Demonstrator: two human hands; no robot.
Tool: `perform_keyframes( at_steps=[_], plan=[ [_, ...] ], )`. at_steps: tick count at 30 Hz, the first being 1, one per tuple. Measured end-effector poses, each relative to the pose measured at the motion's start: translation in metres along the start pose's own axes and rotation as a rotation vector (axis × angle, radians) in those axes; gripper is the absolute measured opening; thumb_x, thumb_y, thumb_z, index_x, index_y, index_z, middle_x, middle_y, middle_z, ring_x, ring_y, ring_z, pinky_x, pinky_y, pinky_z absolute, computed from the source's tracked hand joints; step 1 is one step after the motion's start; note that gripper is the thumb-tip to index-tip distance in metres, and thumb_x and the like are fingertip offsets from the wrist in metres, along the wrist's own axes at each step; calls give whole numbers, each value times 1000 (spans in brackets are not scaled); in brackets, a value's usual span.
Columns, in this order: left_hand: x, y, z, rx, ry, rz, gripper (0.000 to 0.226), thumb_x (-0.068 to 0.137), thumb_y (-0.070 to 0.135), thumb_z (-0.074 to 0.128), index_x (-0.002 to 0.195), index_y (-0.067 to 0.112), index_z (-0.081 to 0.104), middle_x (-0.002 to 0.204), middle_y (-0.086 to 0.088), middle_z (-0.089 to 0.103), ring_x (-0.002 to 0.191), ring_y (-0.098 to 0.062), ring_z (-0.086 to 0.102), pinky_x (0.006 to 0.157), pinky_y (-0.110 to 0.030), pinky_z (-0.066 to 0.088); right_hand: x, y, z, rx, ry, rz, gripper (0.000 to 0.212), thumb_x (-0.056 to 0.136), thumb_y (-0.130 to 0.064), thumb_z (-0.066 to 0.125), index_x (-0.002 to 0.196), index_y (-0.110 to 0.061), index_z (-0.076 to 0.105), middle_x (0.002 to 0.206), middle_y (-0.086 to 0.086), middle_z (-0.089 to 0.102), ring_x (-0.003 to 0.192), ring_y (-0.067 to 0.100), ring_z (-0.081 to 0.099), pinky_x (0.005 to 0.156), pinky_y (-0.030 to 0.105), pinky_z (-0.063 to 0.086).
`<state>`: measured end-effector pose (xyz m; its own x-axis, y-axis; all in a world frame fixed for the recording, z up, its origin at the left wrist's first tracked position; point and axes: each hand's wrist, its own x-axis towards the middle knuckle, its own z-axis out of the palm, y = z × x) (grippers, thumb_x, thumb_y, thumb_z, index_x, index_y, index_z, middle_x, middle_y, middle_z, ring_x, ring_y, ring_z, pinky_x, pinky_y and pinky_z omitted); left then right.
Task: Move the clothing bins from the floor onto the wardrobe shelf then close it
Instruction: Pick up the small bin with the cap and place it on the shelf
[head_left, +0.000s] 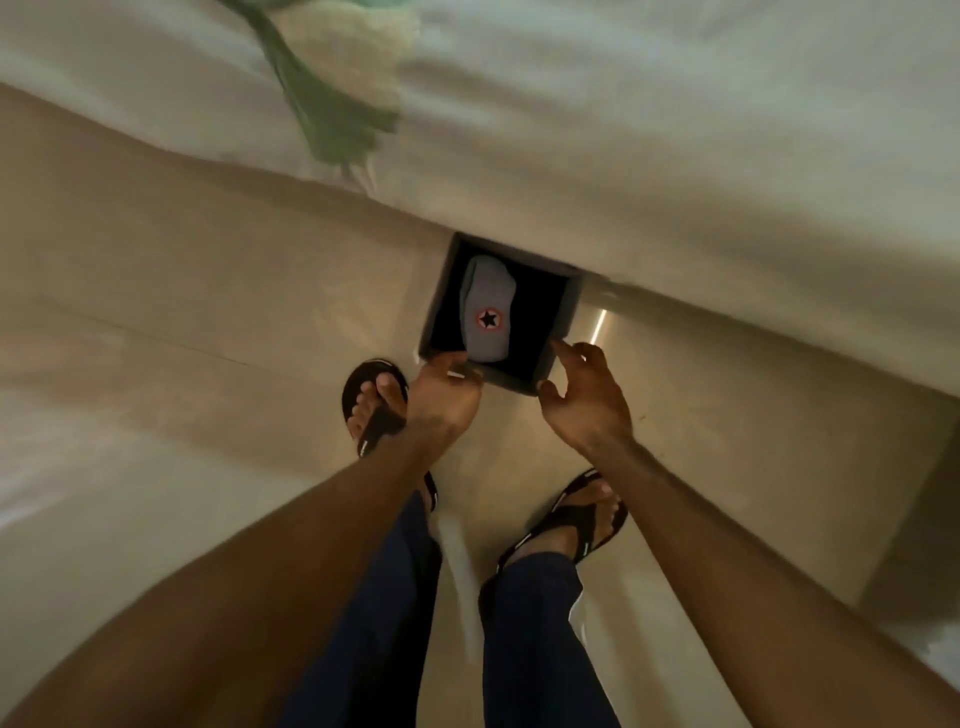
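A dark square bin (563, 317) stands on the pale tiled floor against the edge of a white-sheeted bed. Inside it lies a folded grey garment (485, 312) with a round star logo. My left hand (441, 400) is at the bin's near left corner, fingers curled over the rim. My right hand (587, 395) hovers at the near right corner with fingers spread and slightly bent; contact with the bin is unclear. The wardrobe is out of view.
The bed (675, 130) with its white sheet fills the upper frame; a green and cream cloth (332, 78) lies on it at upper left. My feet in black sandals (374, 405) stand on the floor just before the bin.
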<state>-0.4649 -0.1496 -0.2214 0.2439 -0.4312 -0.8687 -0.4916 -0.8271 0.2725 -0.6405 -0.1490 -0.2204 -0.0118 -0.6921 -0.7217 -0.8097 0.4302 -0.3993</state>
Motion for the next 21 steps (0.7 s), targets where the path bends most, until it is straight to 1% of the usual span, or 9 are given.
perform_keyframes(
  at_steps=[2, 5, 8, 10, 11, 13, 16, 19, 21],
  plan=[
    [14, -10, 17, -14, 17, 0, 29, 93, 24, 60, 122, 20, 63, 113, 4, 64, 109, -16, 59, 93, -19, 41, 13, 10, 8, -24, -25, -49, 60, 94, -25, 51, 149, -25, 27, 157, 3, 25, 133, 26, 42, 101, 36, 45],
    [23, -16, 22, -13, 24, 14, 29, 92, 23, 60, 120, 16, 65, 115, 7, 64, 111, -10, 58, 83, -7, 32, 14, 14, 13, 10, 2, -47, 58, 97, -18, 46, 150, -23, 25, 159, 2, 25, 142, 21, 31, 110, 30, 31],
    [26, -28, 3, 58, 51, 6, 36, 86, 57, 57, 122, 49, 57, 116, 18, 60, 108, -8, 55, 102, -25, 37, 1, 11, 17, 46, -27, -7, 52, 95, -20, 48, 145, -24, 38, 151, 2, 41, 135, 21, 43, 109, 30, 36],
    [37, -45, -10, 153, 71, -49, 45, 72, 78, 46, 116, 70, 38, 119, 17, 60, 109, -15, 57, 102, -41, 43, -11, 7, 19, 47, -119, 20, 47, 92, -25, 50, 139, -28, 49, 139, 0, 55, 123, 20, 54, 102, 29, 44],
    [41, -53, -14, 186, 70, -72, 48, 69, 76, 44, 116, 71, 33, 118, 15, 60, 108, -18, 57, 100, -44, 45, -15, 4, 20, 67, -113, 41, 45, 91, -26, 51, 136, -29, 53, 133, -1, 60, 118, 20, 57, 98, 29, 46],
    [46, -64, -18, 183, 24, -66, 56, 67, 69, 44, 122, 66, 31, 119, 7, 62, 109, -25, 59, 97, -48, 48, -18, -5, 18, 79, 77, 30, 41, 91, -24, 52, 131, -24, 58, 124, 4, 63, 111, 23, 59, 91, 30, 49],
    [33, -55, -29, 233, -39, -1, 59, 69, 65, 44, 126, 59, 32, 114, 0, 65, 106, -30, 60, 93, -50, 50, -8, -14, 14, -72, 278, -59, 41, 90, -26, 52, 131, -21, 57, 128, 10, 49, 116, 27, 49, 83, 41, 53],
    [23, -49, -30, 294, -40, 59, 53, 75, 62, 46, 125, 60, 30, 125, -4, 60, 120, -36, 53, 100, -53, 45, 13, -13, 16, -203, 69, -46, 48, 90, -30, 54, 137, -21, 47, 149, 9, 29, 134, 29, 32, 96, 45, 46],
    [20, -49, -27, 368, -9, 66, 56, 76, 62, 46, 129, 59, 29, 139, -8, 51, 132, -40, 43, 106, -55, 39, 25, -10, 22, -195, 3, -61, 43, 89, -24, 54, 130, -14, 48, 139, 8, 41, 127, 31, 41, 92, 44, 48]
  ],
)
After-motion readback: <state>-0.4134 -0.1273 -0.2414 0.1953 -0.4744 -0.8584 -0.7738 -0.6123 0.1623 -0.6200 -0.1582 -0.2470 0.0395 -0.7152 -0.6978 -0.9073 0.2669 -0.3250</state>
